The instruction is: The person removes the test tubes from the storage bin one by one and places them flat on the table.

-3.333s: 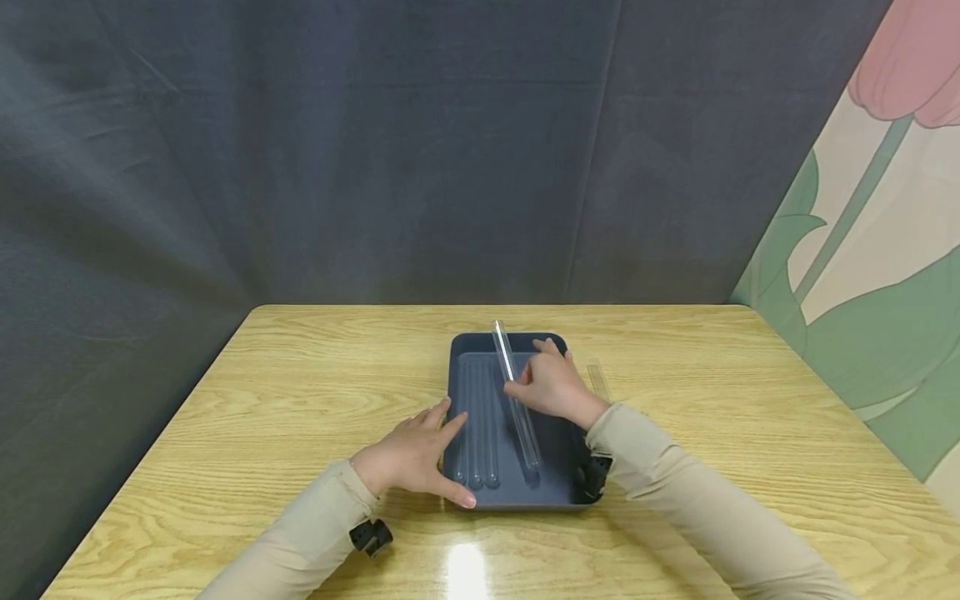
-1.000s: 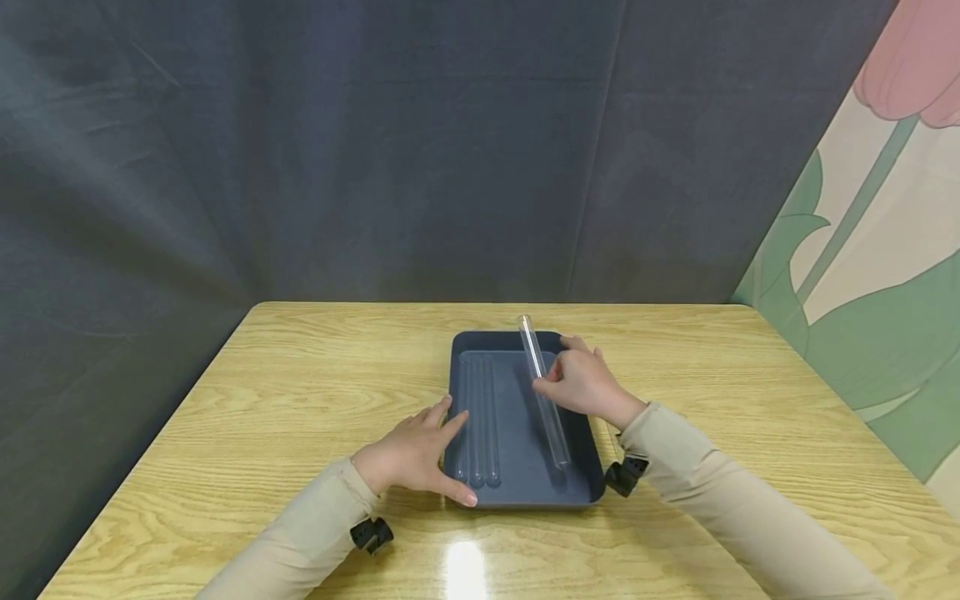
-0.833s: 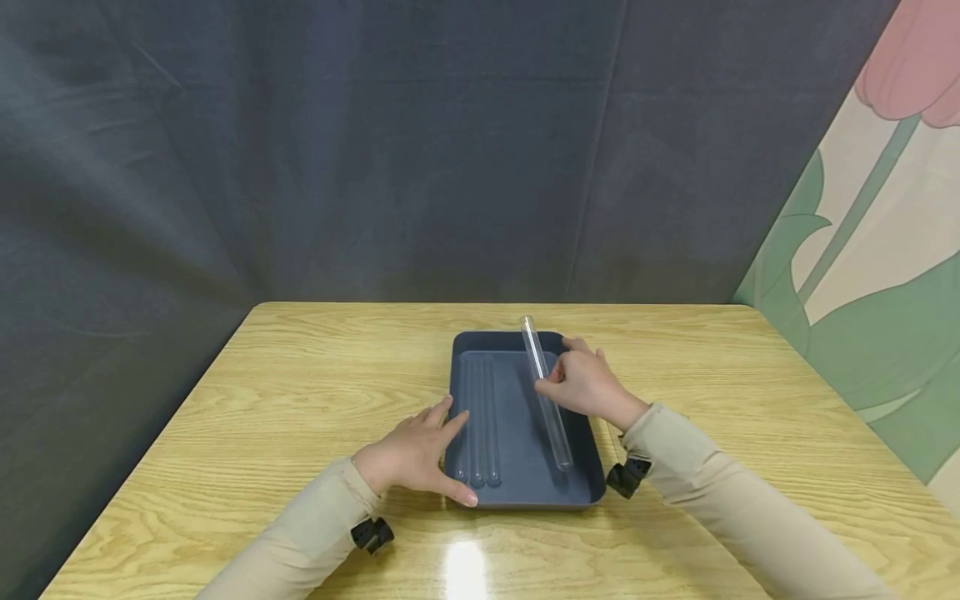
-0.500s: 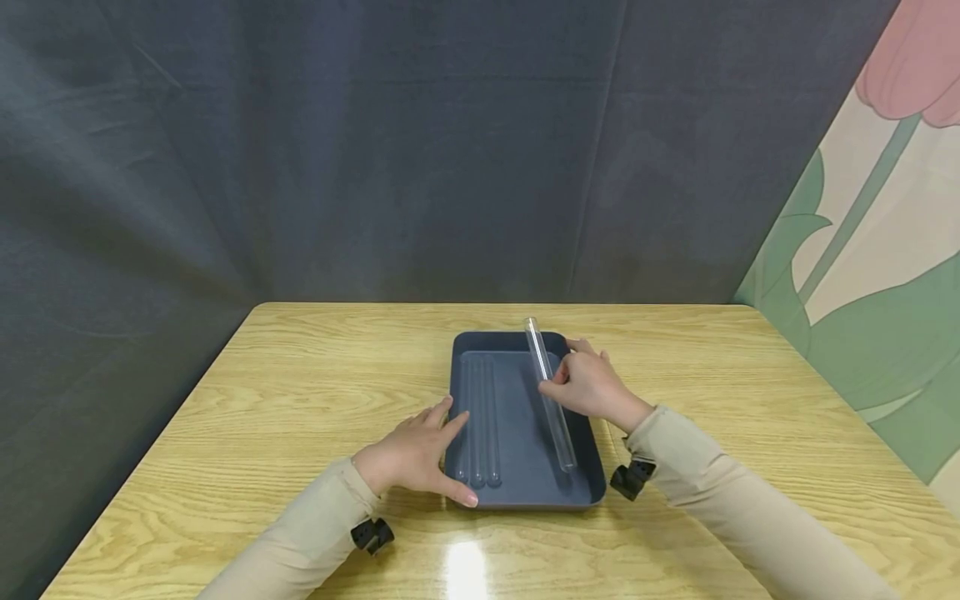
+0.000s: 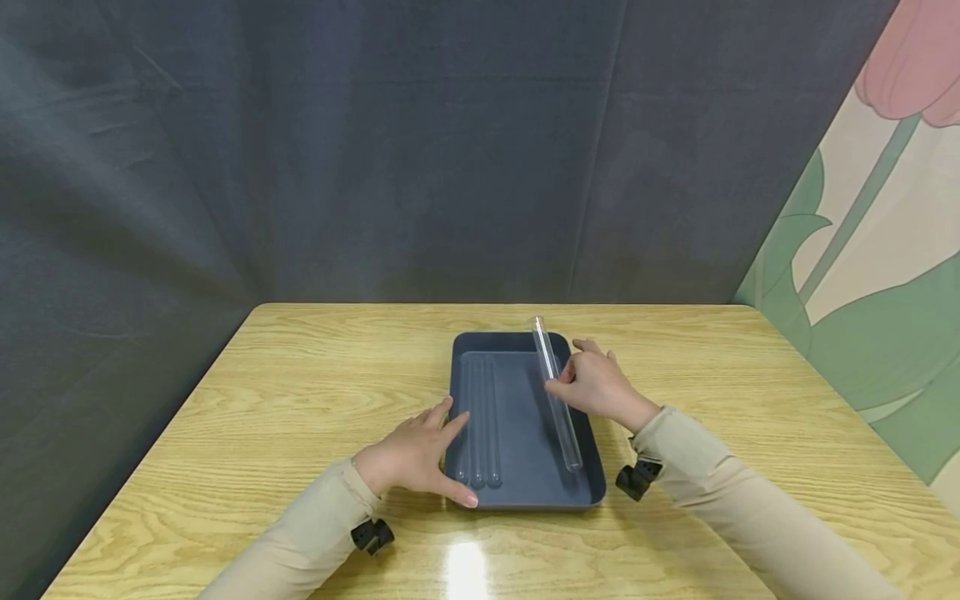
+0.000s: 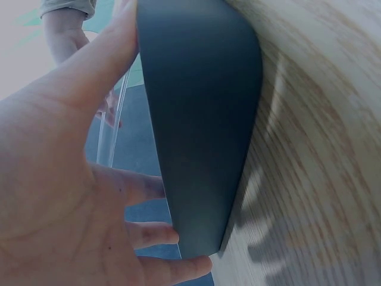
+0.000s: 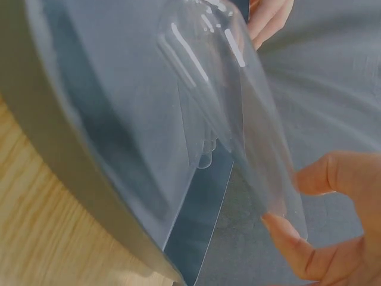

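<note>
A clear glass test tube (image 5: 564,427) hangs tilted over the right part of a dark blue-grey tray (image 5: 525,505). My right hand (image 5: 596,385) pinches it near the middle between thumb and fingers; its rounded end points toward me, low over the tray floor. In the right wrist view the same tube (image 7: 220,89) slants across the tray, held by thumb and fingertip. Three more test tubes (image 5: 478,425) lie side by side along the tray's left side. My left hand (image 5: 411,454) rests with fingers spread at the tray's left wall (image 6: 196,119), fingertips over its rim.
The tray stands on a light wood-grain table (image 5: 315,392). A dark cloth (image 5: 420,167) hangs behind and to the left. At the right is a wall panel with a painted tulip (image 5: 900,142). Black wrist cameras (image 5: 637,479) sit on both sleeves.
My right hand has carried the test tube rightward across the tray. The left hand and the tubes lying at the left have stayed put.
</note>
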Action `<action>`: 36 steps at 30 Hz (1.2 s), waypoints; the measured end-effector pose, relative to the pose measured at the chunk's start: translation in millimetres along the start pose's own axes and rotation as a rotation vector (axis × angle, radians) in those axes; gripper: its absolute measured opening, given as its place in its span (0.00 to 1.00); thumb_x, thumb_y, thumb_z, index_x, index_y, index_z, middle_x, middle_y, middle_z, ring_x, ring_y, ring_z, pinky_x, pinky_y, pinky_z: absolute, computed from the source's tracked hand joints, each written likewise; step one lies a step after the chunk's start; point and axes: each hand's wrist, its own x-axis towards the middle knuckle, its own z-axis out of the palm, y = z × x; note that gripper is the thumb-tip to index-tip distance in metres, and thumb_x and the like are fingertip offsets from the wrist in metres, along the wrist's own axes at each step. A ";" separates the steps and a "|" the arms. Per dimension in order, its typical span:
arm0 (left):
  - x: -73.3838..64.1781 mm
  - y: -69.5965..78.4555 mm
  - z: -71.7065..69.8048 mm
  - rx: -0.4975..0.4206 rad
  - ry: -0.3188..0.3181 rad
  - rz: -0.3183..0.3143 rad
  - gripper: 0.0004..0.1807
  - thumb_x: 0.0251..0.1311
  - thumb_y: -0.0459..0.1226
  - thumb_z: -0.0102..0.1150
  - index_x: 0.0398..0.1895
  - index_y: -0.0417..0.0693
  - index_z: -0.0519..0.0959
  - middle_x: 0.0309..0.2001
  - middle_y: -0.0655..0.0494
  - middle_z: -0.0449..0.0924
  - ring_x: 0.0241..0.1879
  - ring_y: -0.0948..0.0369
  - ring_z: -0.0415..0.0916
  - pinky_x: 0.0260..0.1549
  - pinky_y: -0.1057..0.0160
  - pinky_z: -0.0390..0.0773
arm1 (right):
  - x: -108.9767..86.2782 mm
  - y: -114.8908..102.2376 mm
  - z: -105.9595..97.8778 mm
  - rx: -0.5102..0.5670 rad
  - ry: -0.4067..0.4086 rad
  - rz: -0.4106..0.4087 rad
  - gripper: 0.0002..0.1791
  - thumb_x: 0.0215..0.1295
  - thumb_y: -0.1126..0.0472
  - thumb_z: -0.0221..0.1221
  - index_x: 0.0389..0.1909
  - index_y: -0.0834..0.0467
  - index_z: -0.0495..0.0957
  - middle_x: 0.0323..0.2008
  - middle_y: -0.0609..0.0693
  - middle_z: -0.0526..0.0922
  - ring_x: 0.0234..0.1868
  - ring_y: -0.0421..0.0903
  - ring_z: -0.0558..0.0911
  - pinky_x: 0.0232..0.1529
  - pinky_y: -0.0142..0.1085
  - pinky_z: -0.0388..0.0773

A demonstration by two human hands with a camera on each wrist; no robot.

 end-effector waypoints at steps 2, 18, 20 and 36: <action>-0.2 0.0 0.0 -0.002 -0.002 0.001 0.60 0.42 0.63 0.66 0.74 0.46 0.48 0.75 0.40 0.35 0.72 0.40 0.43 0.67 0.40 0.52 | 0.0 0.9 -0.3 0.002 0.002 0.001 0.19 0.56 0.57 0.59 0.08 0.58 0.72 0.16 0.51 0.81 0.70 0.65 0.57 0.63 0.70 0.44; -0.8 0.6 0.2 0.003 0.008 0.002 0.60 0.42 0.62 0.66 0.73 0.45 0.49 0.74 0.39 0.36 0.72 0.40 0.45 0.67 0.40 0.53 | -3.6 9.7 -3.4 -0.016 0.007 0.034 0.18 0.56 0.56 0.59 0.10 0.59 0.74 0.61 0.72 0.68 0.69 0.64 0.59 0.63 0.70 0.44; -0.7 0.5 0.0 0.002 0.009 0.005 0.60 0.42 0.62 0.66 0.73 0.45 0.49 0.74 0.39 0.36 0.72 0.39 0.45 0.67 0.40 0.53 | -4.0 10.1 -4.2 -0.015 0.008 0.034 0.18 0.57 0.56 0.59 0.11 0.59 0.74 0.60 0.72 0.69 0.69 0.64 0.59 0.63 0.70 0.44; 0.4 -0.6 -0.6 0.004 0.005 0.003 0.60 0.42 0.62 0.66 0.74 0.45 0.48 0.75 0.40 0.36 0.72 0.40 0.44 0.67 0.40 0.53 | -8.2 19.7 -13.5 0.003 0.011 0.051 0.16 0.57 0.56 0.58 0.14 0.61 0.76 0.62 0.74 0.64 0.68 0.65 0.58 0.63 0.70 0.44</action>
